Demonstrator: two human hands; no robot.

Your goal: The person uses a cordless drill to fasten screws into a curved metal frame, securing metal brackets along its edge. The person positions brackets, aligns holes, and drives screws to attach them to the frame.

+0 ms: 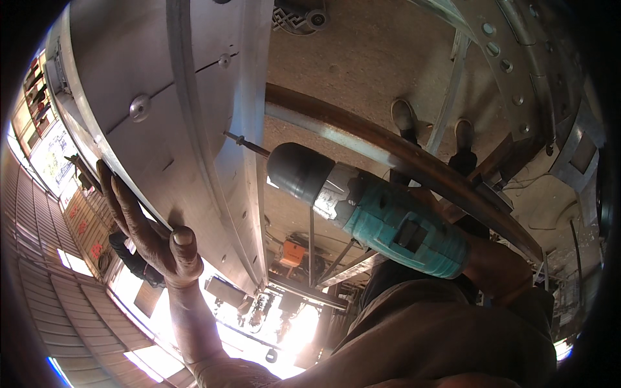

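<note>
A teal and black cordless drill (394, 223) lies across the middle of the view, its dark chuck toward the left. My right hand (488, 262) is closed round it, with most of the fingers hidden behind the tool's body. A thin drill bit (248, 143) sticks out of the chuck, and its tip meets or nearly meets a silver sheet-metal panel (207, 129). Along the panel's left edge rests my left hand (152, 242), open, fingers stretched out and thumb lifted apart. Round metal fastener heads (140, 108) and several small holes show on the panel.
A rusty steel beam (401, 161) runs diagonally behind the drill. Curved perforated metal framing (504, 64) stands at the upper right. An orange object (293, 253) sits on the floor beyond thin metal struts. Two shoes (402, 115) show on the brown ground past the beam.
</note>
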